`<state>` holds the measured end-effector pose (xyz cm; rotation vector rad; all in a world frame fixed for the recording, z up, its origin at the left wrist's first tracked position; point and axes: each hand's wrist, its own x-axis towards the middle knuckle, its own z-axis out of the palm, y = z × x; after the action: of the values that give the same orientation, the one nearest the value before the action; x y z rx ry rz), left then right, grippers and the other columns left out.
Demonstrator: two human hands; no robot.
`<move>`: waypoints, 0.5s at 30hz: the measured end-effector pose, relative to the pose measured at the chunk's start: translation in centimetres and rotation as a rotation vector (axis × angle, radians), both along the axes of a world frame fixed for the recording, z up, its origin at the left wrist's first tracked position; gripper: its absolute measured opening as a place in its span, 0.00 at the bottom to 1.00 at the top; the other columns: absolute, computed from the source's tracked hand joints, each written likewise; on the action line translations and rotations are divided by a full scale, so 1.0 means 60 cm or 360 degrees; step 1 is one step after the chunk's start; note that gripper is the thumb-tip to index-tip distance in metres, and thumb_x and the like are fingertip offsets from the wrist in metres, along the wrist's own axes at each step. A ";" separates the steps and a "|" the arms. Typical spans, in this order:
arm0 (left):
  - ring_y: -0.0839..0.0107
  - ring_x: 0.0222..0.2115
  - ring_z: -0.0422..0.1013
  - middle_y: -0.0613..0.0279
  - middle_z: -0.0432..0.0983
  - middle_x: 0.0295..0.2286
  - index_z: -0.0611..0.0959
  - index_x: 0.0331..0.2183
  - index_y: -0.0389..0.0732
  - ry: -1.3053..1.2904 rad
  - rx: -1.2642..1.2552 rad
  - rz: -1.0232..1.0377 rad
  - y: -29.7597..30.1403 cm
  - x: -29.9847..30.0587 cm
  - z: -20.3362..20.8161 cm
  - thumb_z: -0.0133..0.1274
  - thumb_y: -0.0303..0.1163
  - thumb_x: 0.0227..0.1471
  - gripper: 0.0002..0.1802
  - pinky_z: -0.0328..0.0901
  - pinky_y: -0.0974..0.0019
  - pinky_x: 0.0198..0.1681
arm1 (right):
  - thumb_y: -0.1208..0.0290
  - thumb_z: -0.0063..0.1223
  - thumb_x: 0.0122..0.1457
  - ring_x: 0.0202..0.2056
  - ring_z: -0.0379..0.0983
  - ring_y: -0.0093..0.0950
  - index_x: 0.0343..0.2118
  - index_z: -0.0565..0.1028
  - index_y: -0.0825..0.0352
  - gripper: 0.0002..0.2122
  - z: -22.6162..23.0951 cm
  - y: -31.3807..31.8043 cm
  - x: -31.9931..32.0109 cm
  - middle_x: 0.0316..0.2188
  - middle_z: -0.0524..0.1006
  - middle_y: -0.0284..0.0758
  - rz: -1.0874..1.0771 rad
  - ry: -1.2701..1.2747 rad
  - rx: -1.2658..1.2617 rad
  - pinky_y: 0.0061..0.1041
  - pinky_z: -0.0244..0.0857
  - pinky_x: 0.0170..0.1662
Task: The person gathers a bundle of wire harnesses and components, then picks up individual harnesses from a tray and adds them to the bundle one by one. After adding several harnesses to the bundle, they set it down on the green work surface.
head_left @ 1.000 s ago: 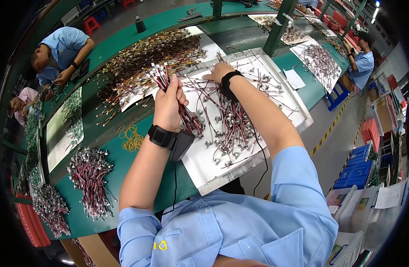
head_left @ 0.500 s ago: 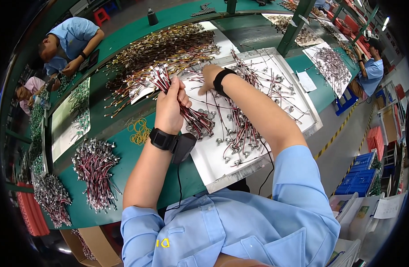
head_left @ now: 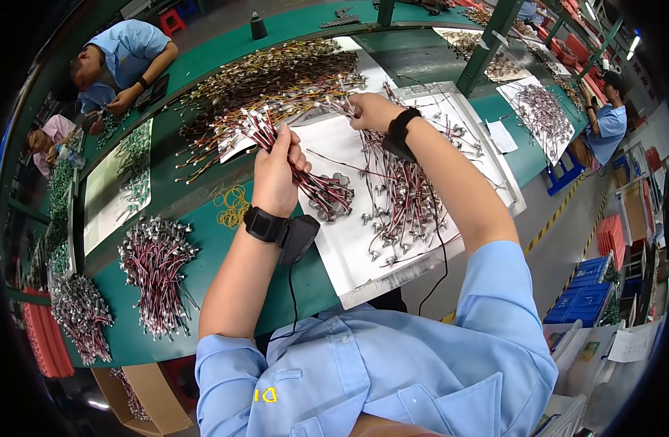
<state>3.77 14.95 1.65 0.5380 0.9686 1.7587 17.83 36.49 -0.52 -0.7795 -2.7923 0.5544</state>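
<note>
My left hand (head_left: 278, 175) is wrapped round a bundle of wire leads (head_left: 324, 191), thin dark red and black wires. White connectors stick out above the thumb; round metal parts fan out below. To the right, my right hand (head_left: 375, 112) is closed in a pinch at the far edge of a white tray (head_left: 334, 251). White connector ends of a few wire leads (head_left: 342, 106) show at its fingertips, though the exact grip is partly hidden. Loose leads with round metal ends (head_left: 404, 207) lie spread over the tray below my right wrist.
Beyond the tray lies a large heap of yellow, red and black leads (head_left: 269, 84). Yellow rubber bands (head_left: 232, 206) and a sorted pile of leads (head_left: 158, 269) rest on the green bench at left. A green post (head_left: 487, 51) rises behind the tray. Co-workers sit at far left and right.
My right hand has moved slightly right and its fingers have closed on connector ends. The loose leads on the tray have shifted. My left hand keeps its bundle nearly in place.
</note>
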 end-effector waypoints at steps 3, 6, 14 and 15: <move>0.78 0.16 0.55 0.72 0.57 0.14 0.70 0.25 0.40 0.0020 0.0001 -0.0010 0.003 0.007 0.005 0.44 0.43 0.59 0.18 0.57 0.71 0.21 | 0.66 0.63 0.47 0.24 0.73 0.23 0.31 0.76 0.72 0.14 0.053 0.013 0.043 0.21 0.76 0.35 -0.0129 -0.0060 -0.0358 0.23 0.68 0.30; 0.79 0.15 0.54 0.72 0.57 0.14 0.70 0.25 0.40 0.0048 0.0010 -0.0027 0.007 0.020 0.010 0.44 0.43 0.59 0.18 0.55 0.72 0.20 | 0.65 0.62 0.49 0.22 0.72 0.18 0.30 0.76 0.71 0.13 0.088 0.009 0.083 0.20 0.75 0.32 -0.0155 0.0117 -0.0601 0.20 0.68 0.27; 0.81 0.12 0.50 0.74 0.55 0.13 0.70 0.24 0.41 0.0174 0.0027 -0.0132 0.012 0.033 0.030 0.45 0.43 0.58 0.17 0.48 0.75 0.16 | 0.63 0.61 0.51 0.21 0.73 0.17 0.28 0.77 0.70 0.13 0.246 -0.050 0.153 0.20 0.77 0.31 -0.0280 0.0603 -0.0370 0.18 0.69 0.26; 0.82 0.12 0.49 0.74 0.54 0.12 0.70 0.24 0.41 0.0197 0.0033 -0.0138 0.012 0.034 0.035 0.45 0.43 0.58 0.17 0.47 0.75 0.16 | 0.63 0.61 0.51 0.21 0.73 0.18 0.28 0.77 0.71 0.13 0.260 -0.054 0.161 0.20 0.77 0.32 -0.0259 0.0783 -0.0300 0.18 0.69 0.26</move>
<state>5.80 15.69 3.73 0.6988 0.9985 1.6752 27.51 33.24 15.09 -0.7708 -2.2302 0.8553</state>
